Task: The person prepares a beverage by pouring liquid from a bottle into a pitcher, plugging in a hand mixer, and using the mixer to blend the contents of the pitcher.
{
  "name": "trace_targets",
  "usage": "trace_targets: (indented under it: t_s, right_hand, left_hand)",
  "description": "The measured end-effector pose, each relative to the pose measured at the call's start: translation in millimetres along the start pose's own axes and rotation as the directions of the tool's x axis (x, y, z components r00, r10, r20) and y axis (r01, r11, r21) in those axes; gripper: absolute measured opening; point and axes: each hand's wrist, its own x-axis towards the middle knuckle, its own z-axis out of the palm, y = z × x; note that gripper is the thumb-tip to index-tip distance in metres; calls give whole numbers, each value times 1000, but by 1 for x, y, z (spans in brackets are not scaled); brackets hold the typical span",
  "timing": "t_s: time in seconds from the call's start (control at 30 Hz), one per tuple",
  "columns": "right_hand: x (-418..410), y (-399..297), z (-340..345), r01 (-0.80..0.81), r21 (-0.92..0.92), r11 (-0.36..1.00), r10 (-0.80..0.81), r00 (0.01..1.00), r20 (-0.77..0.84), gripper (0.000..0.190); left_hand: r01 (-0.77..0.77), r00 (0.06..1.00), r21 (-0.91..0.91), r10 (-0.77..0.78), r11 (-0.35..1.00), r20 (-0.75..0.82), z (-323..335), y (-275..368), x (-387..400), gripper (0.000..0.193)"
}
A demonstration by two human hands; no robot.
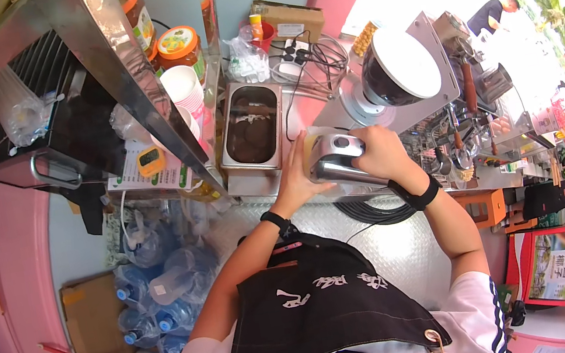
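Observation:
My right hand (pixel 382 151) grips the handle side of a shiny metal appliance (pixel 337 153) with a round dark knob on top. My left hand (pixel 296 174) is pressed to its left side, thumb below and fingers up along a pale yellowish part (pixel 310 152). What sits underneath the appliance is hidden. Left of it is a rectangular steel pan (pixel 226 158) with dark contents. A white-rimmed dark bowl (pixel 404 66) on a pale round base (pixel 369 106) stands just beyond my right hand.
A steel shelf post (pixel 132 84) slants down on the left, near paper cups (pixel 182 87) and a yellow timer (pixel 151 161). Cables (pixel 316 61) tangle at the back. Utensils (pixel 456 142) crowd the right. Water jugs (pixel 165 314) and a coiled black hose (pixel 372 211) lie on the floor. Two people are farther off.

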Motion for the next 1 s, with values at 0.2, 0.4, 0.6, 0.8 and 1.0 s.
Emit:
trace_targets:
  t_s: [0.2,0.4,0.6,0.8,1.0]
  right_hand:
    - [5,2,5,-44,-46,998,44,999,-13,32]
    - [1,1,2,-77,98,992,82,995,-50,29]
    - [6,4,4,-75,-43,996,75,997,-11,31]
    - [1,4,3,-75,89,993,85,990,-111,30]
    - [3,4,-1,-75,-19,997,75,997,23,32]
  left_hand:
    - [12,1000,11,-12,1000,17,0,0,2,128]
    - [-28,999,27,29,999,-16,1,-3,-1,127]
    - [-12,1000,12,12,1000,-14,1,-2,0,126]
    - [11,1000,12,-11,1000,-22,1,0,-1,126]
    - [2,1000,-10,-2,1000,-26,3,-4,-1,127]
